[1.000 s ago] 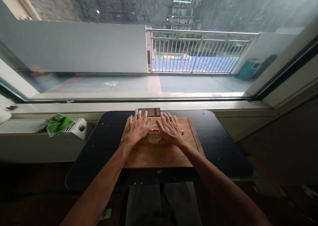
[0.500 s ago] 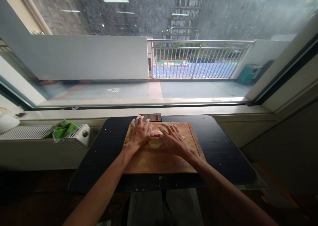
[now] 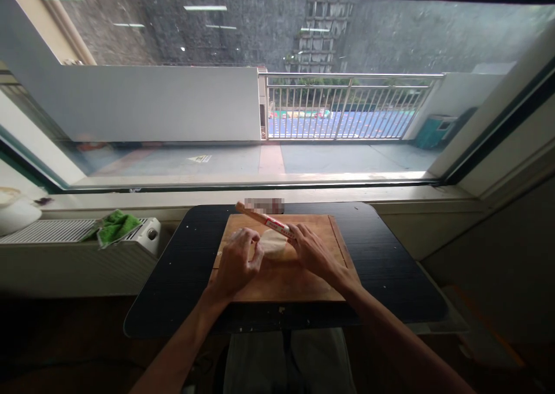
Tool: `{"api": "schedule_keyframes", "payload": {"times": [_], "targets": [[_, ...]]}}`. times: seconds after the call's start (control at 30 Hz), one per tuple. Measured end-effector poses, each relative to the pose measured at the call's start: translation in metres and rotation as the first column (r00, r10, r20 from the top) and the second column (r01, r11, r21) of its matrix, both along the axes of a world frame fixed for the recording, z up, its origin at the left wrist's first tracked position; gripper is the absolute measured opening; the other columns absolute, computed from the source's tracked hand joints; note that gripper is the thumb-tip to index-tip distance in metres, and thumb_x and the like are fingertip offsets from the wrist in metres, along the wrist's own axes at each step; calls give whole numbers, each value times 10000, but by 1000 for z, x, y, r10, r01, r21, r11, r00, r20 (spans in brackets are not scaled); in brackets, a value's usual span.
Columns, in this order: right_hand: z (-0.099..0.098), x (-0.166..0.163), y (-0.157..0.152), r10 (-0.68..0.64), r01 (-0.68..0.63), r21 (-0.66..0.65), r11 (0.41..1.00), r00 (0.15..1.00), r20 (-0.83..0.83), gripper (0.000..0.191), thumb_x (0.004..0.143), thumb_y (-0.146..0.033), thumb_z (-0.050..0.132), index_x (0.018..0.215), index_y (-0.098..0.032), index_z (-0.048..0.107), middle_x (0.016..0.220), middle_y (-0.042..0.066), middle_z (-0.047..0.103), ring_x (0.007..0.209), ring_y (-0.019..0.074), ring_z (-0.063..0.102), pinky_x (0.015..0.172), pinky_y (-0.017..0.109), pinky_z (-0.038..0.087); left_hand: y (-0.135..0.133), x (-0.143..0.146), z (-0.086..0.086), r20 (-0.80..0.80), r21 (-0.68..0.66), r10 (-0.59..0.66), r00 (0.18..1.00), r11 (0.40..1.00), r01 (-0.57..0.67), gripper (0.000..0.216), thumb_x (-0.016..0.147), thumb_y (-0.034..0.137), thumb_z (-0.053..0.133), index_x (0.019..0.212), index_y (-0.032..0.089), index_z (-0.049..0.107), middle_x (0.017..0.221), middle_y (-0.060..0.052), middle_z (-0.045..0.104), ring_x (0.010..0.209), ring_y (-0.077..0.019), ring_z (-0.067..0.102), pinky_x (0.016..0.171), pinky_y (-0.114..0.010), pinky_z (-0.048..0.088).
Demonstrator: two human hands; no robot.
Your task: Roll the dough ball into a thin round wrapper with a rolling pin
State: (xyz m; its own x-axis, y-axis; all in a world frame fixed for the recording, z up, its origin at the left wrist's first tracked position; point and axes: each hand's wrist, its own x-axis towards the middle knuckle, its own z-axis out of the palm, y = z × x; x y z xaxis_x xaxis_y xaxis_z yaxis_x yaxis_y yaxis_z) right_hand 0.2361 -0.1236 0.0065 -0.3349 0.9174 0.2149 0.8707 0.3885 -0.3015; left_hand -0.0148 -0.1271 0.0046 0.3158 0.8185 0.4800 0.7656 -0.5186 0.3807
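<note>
A flat, pale round of dough (image 3: 272, 246) lies on the wooden board (image 3: 277, 284). My left hand (image 3: 241, 256) is at its left edge, fingers curled, with thumb and forefinger closed together on the rim. On the right, my right hand (image 3: 309, 247) grips one end of a wooden rolling pin (image 3: 255, 214). The pin slants up and to the left above the dough's far side, and its red-and-white label shows. Its near end is hidden in my right hand.
The board rests on a black table (image 3: 173, 278) below a large window. A blurred flat item (image 3: 264, 205) lies at the table's far edge. To the left, a green cloth (image 3: 117, 227) hangs on a radiator (image 3: 87, 261), and a white container (image 3: 17, 212) stands beside it.
Both hands were spread over the rolling pin on the dough. Now the pin is raised and slanted in my right hand, while my left hand has come off it and curled at the dough's edge.
</note>
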Motion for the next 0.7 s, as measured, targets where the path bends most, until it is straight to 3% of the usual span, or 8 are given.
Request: {"api": "schedule_keyframes", "payload": {"times": [0.1,0.17,0.23,0.33,0.47,0.6,0.7], "targets": [[11,4,4,-38,40,32,999,997,-60,417,1159,-172,439,1554,-196,569,1392,154,703,1173,283,687,998,397,550,6,-5,-1,-168,-197,-183,969,969,149,509,1042,359,563,1527,211,611,1546,-160,679,1484,-300,610,1278,-468,470],[19,8,4,-55,56,36,998,998,-43,436,1154,-175,439,1572,-188,565,1399,158,701,1177,291,689,991,399,548,15,-6,-1,-288,-333,-217,933,936,115,798,973,451,678,1700,213,447,1773,-179,474,1682,-346,397,1355,-507,371],[24,11,2,-66,66,34,997,998,-26,432,1161,-205,450,1575,-190,573,1379,155,710,1153,294,696,968,396,548,24,-7,-1,-343,-414,-219,914,908,63,927,946,501,702,1758,220,353,1842,-180,361,1739,-367,276,1379,-542,314],[23,15,-3,-70,70,26,997,997,-24,449,1170,-233,460,1608,-215,556,1380,147,715,1130,288,704,949,388,546,34,-5,-1,-297,-444,-236,925,892,86,869,996,513,642,1762,233,344,1826,-163,400,1718,-348,323,1382,-553,295],[15,18,-8,-95,95,4,995,995,4,449,1176,-264,458,1610,-218,561,1368,150,724,1108,295,705,915,384,542,39,2,-8,-241,-403,-234,942,907,122,726,1004,570,667,1639,245,529,1627,-151,628,1534,-346,546,1315,-524,393],[17,16,-11,-109,110,-10,994,994,18,477,1175,-274,467,1639,-195,541,1370,158,723,1138,306,701,914,386,535,31,23,-15,-264,-275,-10,965,959,-65,709,1045,648,606,1564,166,602,1441,-196,714,1392,-375,620,1209,-509,472],[26,11,-14,-134,135,-40,990,991,20,484,1172,-269,486,1644,-175,542,1345,160,725,1131,303,708,908,376,526,14,44,-15,-305,-243,148,941,943,-227,653,1096,648,490,1422,122,699,1353,-232,728,1304,-394,642,1112,-517,513]]}}
